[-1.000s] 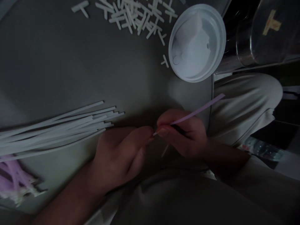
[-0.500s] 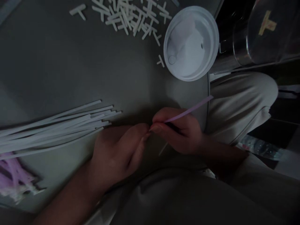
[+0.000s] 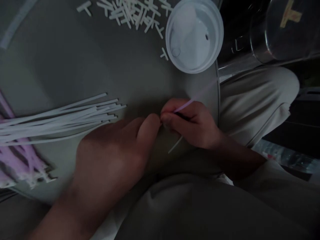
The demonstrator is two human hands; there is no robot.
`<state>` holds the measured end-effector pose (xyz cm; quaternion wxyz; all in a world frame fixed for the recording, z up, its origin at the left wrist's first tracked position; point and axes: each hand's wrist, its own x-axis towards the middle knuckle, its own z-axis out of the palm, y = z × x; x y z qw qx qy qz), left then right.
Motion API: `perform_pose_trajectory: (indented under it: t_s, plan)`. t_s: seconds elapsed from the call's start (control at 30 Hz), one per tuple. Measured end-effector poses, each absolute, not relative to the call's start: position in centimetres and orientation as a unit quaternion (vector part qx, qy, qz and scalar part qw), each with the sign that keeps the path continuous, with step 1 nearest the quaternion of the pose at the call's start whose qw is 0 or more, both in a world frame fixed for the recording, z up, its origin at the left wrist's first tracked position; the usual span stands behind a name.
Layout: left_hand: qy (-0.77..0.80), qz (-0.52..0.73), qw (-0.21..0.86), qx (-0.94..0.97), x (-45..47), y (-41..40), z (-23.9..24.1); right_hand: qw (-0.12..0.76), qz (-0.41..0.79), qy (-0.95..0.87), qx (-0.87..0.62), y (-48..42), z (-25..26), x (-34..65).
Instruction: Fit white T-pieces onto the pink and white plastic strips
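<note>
Lilac strip [image 3: 187,105] sits pinched in the right hand [image 3: 192,125] at frame centre, the left hand [image 3: 107,156] closed up against that pinch, its grip unclear; white T-shaped pieces [image 3: 130,13] lie heaped at upper centre, long white strips [image 3: 62,117] still bundled at left, lilac pieces [image 3: 21,160] below them.

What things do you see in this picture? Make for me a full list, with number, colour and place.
Flat T-shaped plastic pieces: many, white, top centre.
Grey table: one, grey, under most things.
Round translucent plastic container: one, whitish, table's top right.
Long flat plastic strips: many, white, left.
Flat plastic pieces: several, lilac, lower left.
Glass jar: one, transparent, top right.
Thin plastic strip: one, lilac, centre.
Cloth trousers: one pair, beige, right.
Left hand: one, centre left.
Right hand: one, centre, pinching the strip.
</note>
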<state>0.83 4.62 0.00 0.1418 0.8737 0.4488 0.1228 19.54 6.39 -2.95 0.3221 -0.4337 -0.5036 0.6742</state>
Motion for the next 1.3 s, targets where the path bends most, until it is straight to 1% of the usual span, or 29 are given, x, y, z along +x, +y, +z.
perform_pose_trajectory:
  t_s: [0.2,0.3,0.43,0.47,0.53,0.67,0.77,0.83,0.9,0.97,1.03,1.17,1.3]
  plan:
    - [0.461,0.168,0.140,0.860,1.4,4.6,1.2,0.346,0.693,-0.439,-0.455,5.4,-1.3,19.8]
    - [0.458,0.208,0.142,0.852,1.4,4.3,1.6,0.377,0.683,-0.449,-0.436,4.6,-0.3,20.0]
    - [0.440,0.268,0.095,0.852,1.0,3.6,2.7,0.396,0.666,-0.466,-0.428,3.8,0.5,20.0]
    - [0.437,0.289,0.097,0.846,0.9,3.3,3.1,0.409,0.657,-0.469,-0.425,3.6,0.6,20.0]
    - [0.449,0.338,0.144,0.815,0.9,2.6,4.0,0.435,0.639,-0.477,-0.418,3.3,0.9,19.9]
    - [0.488,0.436,0.293,0.698,1.3,0.6,5.1,0.448,0.609,-0.493,-0.431,2.6,1.8,19.6]
    - [0.498,0.468,0.397,0.613,1.8,-0.7,5.1,0.474,0.598,-0.489,-0.422,1.9,2.6,19.5]
    - [0.491,0.484,0.436,0.578,2.1,-1.3,4.7,0.501,0.606,-0.483,-0.385,1.4,3.0,19.4]
    - [0.475,0.505,0.446,0.566,2.4,-1.9,4.3,0.503,0.625,-0.484,-0.349,0.9,3.2,19.2]
    - [0.454,0.521,0.442,0.572,2.6,-2.3,3.9,0.484,0.643,-0.488,-0.338,0.4,3.4,18.9]
    - [0.436,0.537,0.425,0.584,2.7,-2.6,3.7,0.469,0.659,-0.485,-0.333,0.0,3.5,18.7]
    - [0.420,0.582,0.385,0.580,3.0,-3.0,3.8,0.467,0.694,-0.455,-0.305,-0.4,3.8,18.3]
    - [0.406,0.638,0.426,0.497,3.7,-3.0,4.1,0.481,0.709,-0.435,-0.277,-0.6,4.0,18.3]
